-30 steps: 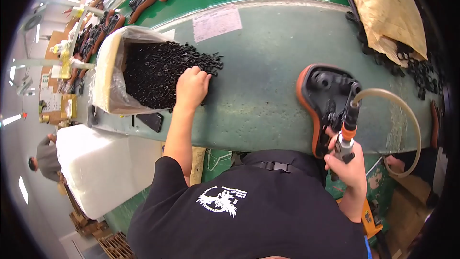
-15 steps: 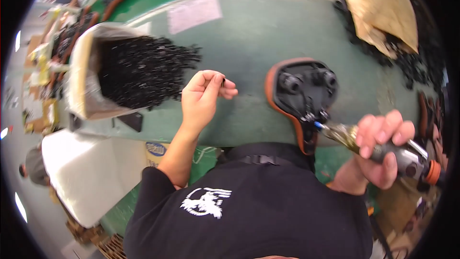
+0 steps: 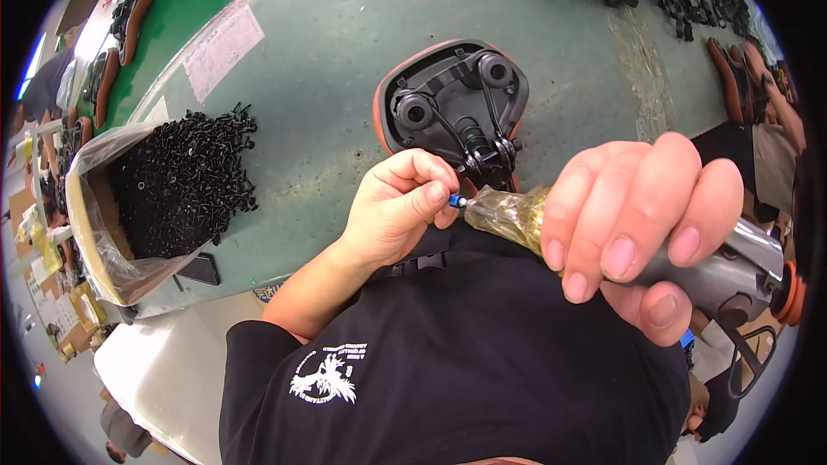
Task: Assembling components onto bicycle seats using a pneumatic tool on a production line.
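Note:
My left hand (image 3: pixel 392 211) is closed in a pinch at the blue tip (image 3: pixel 457 201) of a power screwdriver (image 3: pixel 719 280). A small black screw seen in these fingers earlier is now hidden by them. My right hand (image 3: pixel 633 224) wraps round the grey screwdriver, whose front end is covered in clear yellowish wrap. Just beyond both hands lies a bicycle saddle (image 3: pixel 448 112), underside up, with a black base, two round spring mounts, a clamp and a brown edge. The saddle's narrow end is partly covered by my hands.
At left, a plastic-lined box (image 3: pixel 82 215) lies tipped, spilling black screws (image 3: pixel 185 185) onto the green table. A paper sheet (image 3: pixel 222 52) lies beyond. Black ring-shaped parts (image 3: pixel 689 0) lie at far right, near more saddles (image 3: pixel 730 77). Another person's arm (image 3: pixel 775 95) shows at right.
My left hand has moved right to the screwdriver's tip. My right hand has brought the screwdriver left, off the saddle's clamp. The whole view has turned and shifted.

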Tool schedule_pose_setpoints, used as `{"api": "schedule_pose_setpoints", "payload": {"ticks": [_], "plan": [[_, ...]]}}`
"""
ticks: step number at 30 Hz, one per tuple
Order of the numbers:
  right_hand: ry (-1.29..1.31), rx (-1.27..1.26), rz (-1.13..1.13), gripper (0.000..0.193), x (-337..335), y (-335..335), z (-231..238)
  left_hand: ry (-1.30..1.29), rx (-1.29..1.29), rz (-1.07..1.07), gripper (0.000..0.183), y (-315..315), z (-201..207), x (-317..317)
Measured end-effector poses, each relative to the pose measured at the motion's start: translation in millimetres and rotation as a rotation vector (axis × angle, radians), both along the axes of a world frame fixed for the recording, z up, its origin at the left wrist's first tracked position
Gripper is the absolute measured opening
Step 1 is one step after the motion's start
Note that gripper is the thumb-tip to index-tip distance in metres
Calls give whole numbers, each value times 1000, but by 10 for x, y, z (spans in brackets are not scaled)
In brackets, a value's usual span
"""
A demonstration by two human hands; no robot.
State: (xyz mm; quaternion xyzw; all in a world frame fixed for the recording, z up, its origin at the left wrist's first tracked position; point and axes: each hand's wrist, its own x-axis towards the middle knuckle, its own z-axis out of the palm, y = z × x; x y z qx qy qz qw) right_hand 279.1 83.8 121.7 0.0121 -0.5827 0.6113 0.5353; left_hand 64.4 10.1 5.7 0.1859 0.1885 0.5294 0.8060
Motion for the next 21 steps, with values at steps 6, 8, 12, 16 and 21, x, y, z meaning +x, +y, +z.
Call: {"api": "schedule_pose_setpoints", "payload": {"ticks": [6, 8, 12, 16, 21], "plan": [[-24, 21, -10, 30, 10, 45, -87, 218, 124, 77, 21, -19, 68, -22], [-1, 18, 10, 31, -17, 45, -118, 300, 284, 118, 21, -19, 26, -49], [8, 39, 32, 36, -44, 59, -149, 391, 360, 145, 20, 4, 8, -80], [77, 126, -4, 45, -174, 79, -228, 349, 200, -8, 26, 58, 87, -133], [-75, 152, 32, 33, 46, 63, -56, 879, 911, 369, 42, 180, 38, -152]]}}
